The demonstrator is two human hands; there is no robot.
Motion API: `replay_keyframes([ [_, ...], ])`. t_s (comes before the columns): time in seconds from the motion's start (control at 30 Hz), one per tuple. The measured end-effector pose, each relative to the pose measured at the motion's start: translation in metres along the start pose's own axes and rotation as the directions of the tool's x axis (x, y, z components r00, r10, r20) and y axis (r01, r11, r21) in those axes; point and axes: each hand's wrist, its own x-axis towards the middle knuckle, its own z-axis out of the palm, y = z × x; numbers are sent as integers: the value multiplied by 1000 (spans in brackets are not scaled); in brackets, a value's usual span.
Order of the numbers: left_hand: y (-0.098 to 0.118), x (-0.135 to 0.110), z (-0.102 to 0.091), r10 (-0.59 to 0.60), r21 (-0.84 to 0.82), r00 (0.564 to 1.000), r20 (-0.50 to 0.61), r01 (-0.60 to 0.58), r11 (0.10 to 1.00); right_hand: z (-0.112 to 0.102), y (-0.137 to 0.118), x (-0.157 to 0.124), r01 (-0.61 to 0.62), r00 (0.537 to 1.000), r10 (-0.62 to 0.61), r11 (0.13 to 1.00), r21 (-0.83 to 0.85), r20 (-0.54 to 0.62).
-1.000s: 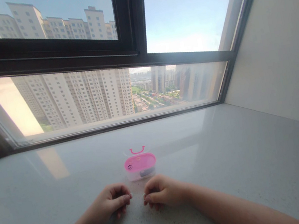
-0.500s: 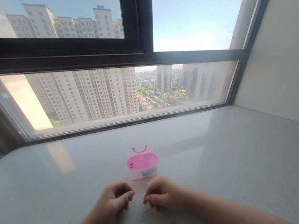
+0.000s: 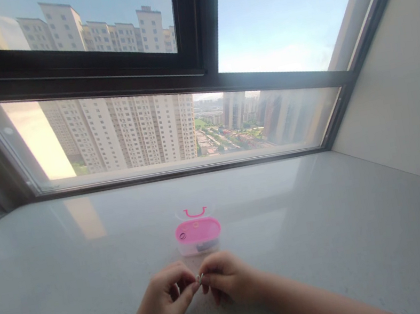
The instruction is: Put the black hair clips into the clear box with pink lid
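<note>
My left hand [image 3: 176,291] is closed in a pinch, thumb against fingertips. Opposite it, my right hand [image 3: 227,278] pinches too, and the fingertips of both meet. Between them shows a tiny pale piece [image 3: 199,278], too small to name; the fingers hide most of it. Just beyond the hands stands an oval box [image 3: 188,248] with clear sides and a pink top [image 3: 201,231]. On that top lie a small dark ring [image 3: 183,236] and a small yellowish ring-like piece [image 3: 196,224]. Something dark [image 3: 208,245] shows through the box's front wall.
Behind the box is a pink curved handle [image 3: 196,214] on a clear part. The pale speckled countertop [image 3: 331,244] reaches back to a dark window frame [image 3: 180,173]. A white wall [image 3: 405,90] borders it on the right. Tall buildings show through the glass.
My hands have come together: the left moved right until its fingertips met those of the right. Before, a gap lay between them. The view has shifted slightly.
</note>
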Motion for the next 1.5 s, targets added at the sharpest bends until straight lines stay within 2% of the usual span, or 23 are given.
replay_keyframes([
  [0.2, 2, 1, -1, 13, 50, 999, -42, -11, 999, 0, 2, 1, -44, 999, 44, 999, 22, -6],
  [0.63, -2, -1, 4, 100, 167, 995, -4, -98, 981, 5, -2, 2, -50, 999, 50, 998, -50, 8],
  [0.8, 2, -7, 7, 173, 237, 985, -16, -165, 958, 5, -3, 3, -32, 999, 30, 999, 38, 42],
  [0.9, 9, -6, 2, 229, 307, 972, -45, -205, 930, 5, -6, 3, -15, 1000, 12, 996, 87, 27],
  [0.97, 17, 2, -5, 252, 360, 966, -59, -215, 908, 5, -7, 3, -9, 1000, 7, 996, 93, 19],
  [1.1, 34, 35, -24, 193, 437, 976, -101, -131, 890, 3, -5, 2, -39, 998, 37, 998, 53, 43],
  [1.2, 43, 63, -32, 90, 467, 994, -69, -48, 883, 2, -3, 2, -58, 997, 56, 998, 34, 58],
  [1.3, 45, 82, -33, -2, 501, 1000, 9, -3, 865, 2, -2, 3, -66, 996, 64, 998, 22, 65],
  [1.5, 37, 93, -31, 18, 588, 996, 90, -68, 806, 3, -1, 4, -68, 995, 69, 998, -10, 70],
])
